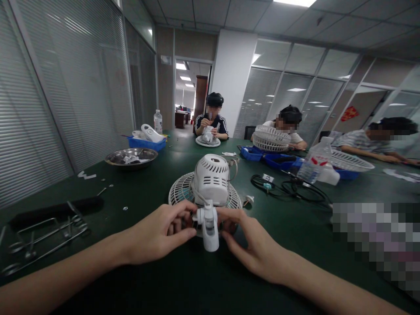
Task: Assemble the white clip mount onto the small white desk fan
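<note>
A white electric fan [212, 175] lies face down in front of me, its round grille [179, 188] flat on the table and its vented motor housing pointing up. Toward me sticks out the fan's neck joint [210, 227], a short white tube with a pivot. My left hand [166, 229] has its curled fingers at the joint's left side, by a small knob, with the thumb lower down. From the right, my right hand [251, 238] grips the same joint with bent fingers, some of them hidden behind it. A thin cord runs along the housing.
At left are bent metal rods [49, 236] and a black bar [59, 210]. Beyond stand a metal bowl [113, 158] and a blue tray [147, 144]. Black cables [288, 188] and a plastic bottle [316, 159] are at right. Several people sit around the green table [183, 288].
</note>
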Action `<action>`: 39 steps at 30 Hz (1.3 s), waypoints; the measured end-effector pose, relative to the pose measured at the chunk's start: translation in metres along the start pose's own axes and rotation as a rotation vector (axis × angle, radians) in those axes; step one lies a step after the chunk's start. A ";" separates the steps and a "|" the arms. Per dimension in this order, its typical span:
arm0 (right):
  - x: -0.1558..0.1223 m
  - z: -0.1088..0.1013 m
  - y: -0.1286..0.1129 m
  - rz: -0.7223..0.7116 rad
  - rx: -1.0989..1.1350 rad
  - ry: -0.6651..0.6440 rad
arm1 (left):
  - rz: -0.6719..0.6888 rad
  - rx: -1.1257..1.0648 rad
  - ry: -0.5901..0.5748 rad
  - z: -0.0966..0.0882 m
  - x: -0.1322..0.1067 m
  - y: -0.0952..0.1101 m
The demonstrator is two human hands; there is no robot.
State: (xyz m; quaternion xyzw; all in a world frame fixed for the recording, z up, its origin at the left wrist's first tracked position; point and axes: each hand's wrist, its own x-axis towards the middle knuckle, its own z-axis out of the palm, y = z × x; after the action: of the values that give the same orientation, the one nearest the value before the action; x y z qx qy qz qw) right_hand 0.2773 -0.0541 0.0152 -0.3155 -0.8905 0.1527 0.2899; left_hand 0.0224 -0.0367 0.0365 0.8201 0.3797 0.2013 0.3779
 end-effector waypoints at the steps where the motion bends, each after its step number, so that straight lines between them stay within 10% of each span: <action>1: 0.000 0.000 0.000 -0.013 -0.008 0.003 | 0.001 0.026 -0.014 0.001 0.000 -0.001; 19: 0.000 -0.001 -0.002 -0.080 -0.030 -0.172 | 0.047 0.166 0.290 -0.003 0.003 -0.023; 26: 0.002 -0.005 -0.002 -0.115 -0.011 -0.198 | 0.085 -0.023 0.239 -0.002 0.004 -0.019; 39: 0.001 -0.002 -0.003 -0.070 -0.009 -0.190 | -0.285 -0.882 -0.161 0.011 0.019 -0.033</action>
State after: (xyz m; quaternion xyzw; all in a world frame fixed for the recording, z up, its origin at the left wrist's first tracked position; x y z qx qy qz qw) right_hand 0.2769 -0.0558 0.0185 -0.2697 -0.9252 0.1675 0.2080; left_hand 0.0253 -0.0128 0.0046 0.5340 0.3360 0.2252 0.7424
